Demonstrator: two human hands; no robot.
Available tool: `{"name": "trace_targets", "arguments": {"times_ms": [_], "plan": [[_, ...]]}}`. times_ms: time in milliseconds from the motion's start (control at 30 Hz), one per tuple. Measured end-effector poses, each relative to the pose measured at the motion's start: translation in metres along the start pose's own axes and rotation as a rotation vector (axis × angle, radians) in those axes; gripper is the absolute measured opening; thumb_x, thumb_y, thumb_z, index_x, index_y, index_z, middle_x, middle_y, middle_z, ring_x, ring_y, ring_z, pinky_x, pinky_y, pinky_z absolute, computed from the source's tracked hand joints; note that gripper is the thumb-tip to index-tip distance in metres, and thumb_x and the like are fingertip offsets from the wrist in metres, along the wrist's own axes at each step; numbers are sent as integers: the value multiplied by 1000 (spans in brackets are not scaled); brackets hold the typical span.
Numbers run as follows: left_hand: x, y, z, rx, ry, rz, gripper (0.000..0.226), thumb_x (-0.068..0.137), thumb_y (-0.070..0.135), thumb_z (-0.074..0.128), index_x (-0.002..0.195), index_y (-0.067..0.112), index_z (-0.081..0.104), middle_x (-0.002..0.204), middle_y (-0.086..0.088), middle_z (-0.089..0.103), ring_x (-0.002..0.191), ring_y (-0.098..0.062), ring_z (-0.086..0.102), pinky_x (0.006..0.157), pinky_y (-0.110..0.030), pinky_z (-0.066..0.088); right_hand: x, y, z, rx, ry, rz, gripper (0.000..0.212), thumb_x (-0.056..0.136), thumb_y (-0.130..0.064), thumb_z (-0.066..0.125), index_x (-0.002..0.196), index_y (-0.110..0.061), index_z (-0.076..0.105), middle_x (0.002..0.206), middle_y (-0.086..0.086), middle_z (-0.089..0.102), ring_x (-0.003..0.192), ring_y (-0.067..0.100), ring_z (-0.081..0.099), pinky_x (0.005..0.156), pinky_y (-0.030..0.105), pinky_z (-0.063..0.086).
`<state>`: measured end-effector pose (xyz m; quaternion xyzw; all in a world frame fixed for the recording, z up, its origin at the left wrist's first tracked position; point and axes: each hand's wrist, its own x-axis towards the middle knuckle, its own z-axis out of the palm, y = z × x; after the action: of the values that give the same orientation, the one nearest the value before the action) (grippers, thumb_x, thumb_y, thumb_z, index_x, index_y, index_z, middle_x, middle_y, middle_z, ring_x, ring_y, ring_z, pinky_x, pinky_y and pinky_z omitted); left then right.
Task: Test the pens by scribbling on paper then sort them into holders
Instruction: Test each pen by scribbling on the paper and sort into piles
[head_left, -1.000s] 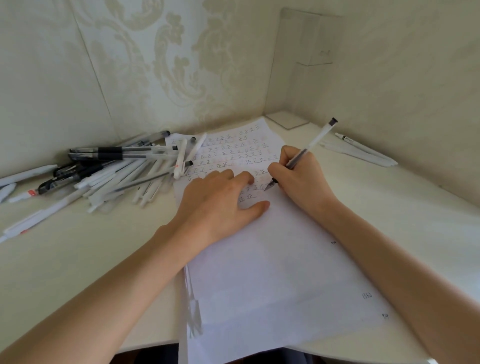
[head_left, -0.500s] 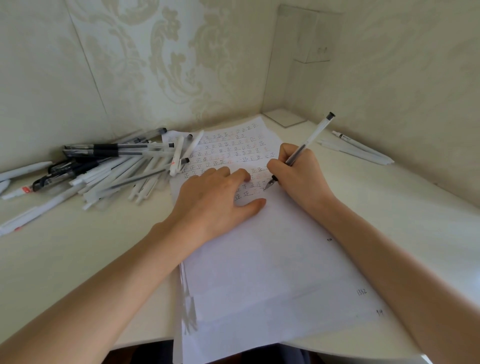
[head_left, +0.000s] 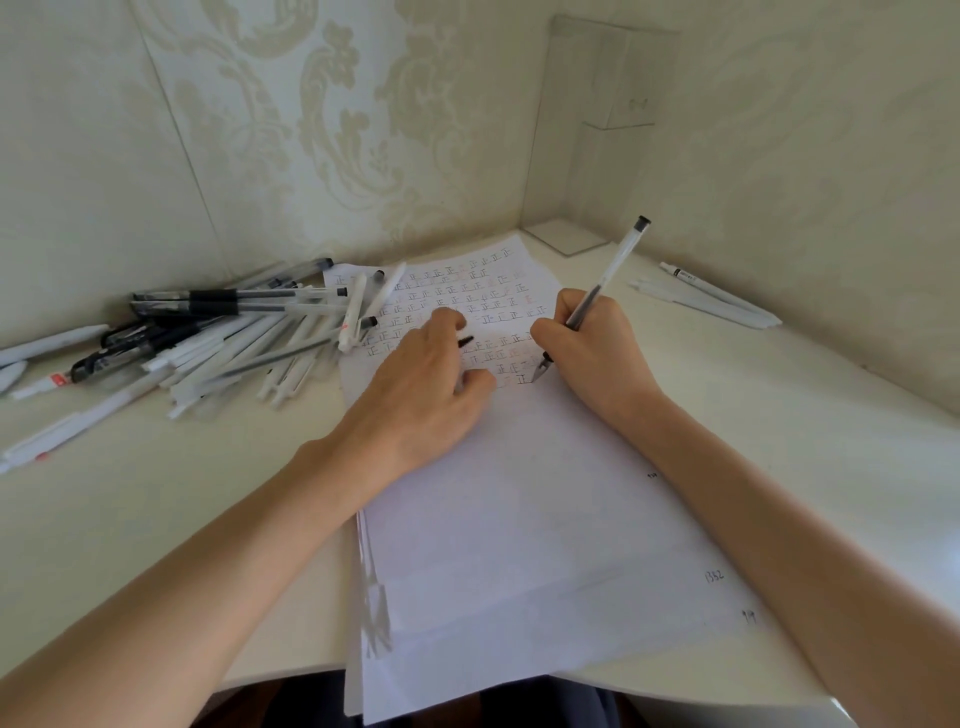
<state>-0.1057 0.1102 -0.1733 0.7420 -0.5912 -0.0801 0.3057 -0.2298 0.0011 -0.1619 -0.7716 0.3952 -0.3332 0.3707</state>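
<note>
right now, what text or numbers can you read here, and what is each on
"正", repeated in rows, black and some red: top sheet
"1352": right edge of lower sheet
"919", unsure: same sheet, near corner
Tiny mark higher on that edge: unreadable
Print on white pen and red label on a pen in the pile: blurred

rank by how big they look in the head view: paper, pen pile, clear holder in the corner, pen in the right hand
1. paper
2. pen pile
3. clear holder: close to the pile, and it stands farther back, so this pair is unsure
4. pen held by the right hand
</note>
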Motion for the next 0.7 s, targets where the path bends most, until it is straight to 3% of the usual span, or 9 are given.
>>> {"name": "trace_targets", "arguments": {"times_ms": [67, 167, 333, 433, 700], "plan": [[2, -3, -1, -103, -11, 6, 38, 95, 15, 37, 132, 7, 30, 105, -2, 48, 95, -13, 42, 75, -17, 28, 0, 1, -1, 34, -2, -4, 28, 82, -9, 54, 62, -14, 34, 53, -1, 33, 46, 9, 27, 42, 20, 22], [2, -6, -3, -148, -25, 45, 36, 97, 9, 36, 132, 6, 31, 110, 0, 53, 99, -8, 45, 76, -10, 27, -2, -1, -5, 243, -16, -3, 39, 91, -30, 59, 64, -14, 37, 48, -1, 34, 43, 10, 27, 43, 21, 23], [2, -7, -2, -303, 100, 12, 31, 88, 10, 62, 116, 12, 50, 93, 10, 59, 84, -4, 57, 74, -9, 43, -5, -3, -9, 592, -73, -4, 32, 93, -36, 55, 70, -14, 49, 49, 2, 49, 48, 17, 39, 47, 24, 30], [3, -8, -3, -350, 166, 25, 19, 81, 8, 69, 98, 11, 63, 89, 3, 65, 81, 1, 60, 75, -8, 46, -3, -3, -11, 772, -112, 77, 37, 98, -34, 43, 73, -10, 52, 50, 8, 52, 44, 16, 44, 45, 25, 29], [1, -7, -4, -319, 200, 140, 13, 81, 7, 68, 93, 10, 65, 92, 0, 68, 83, -1, 62, 81, -14, 48, -6, -3, -7, 630, -171, 87, 34, 97, -25, 49, 67, -8, 52, 44, 6, 49, 40, 16, 41, 47, 26, 29]]}}
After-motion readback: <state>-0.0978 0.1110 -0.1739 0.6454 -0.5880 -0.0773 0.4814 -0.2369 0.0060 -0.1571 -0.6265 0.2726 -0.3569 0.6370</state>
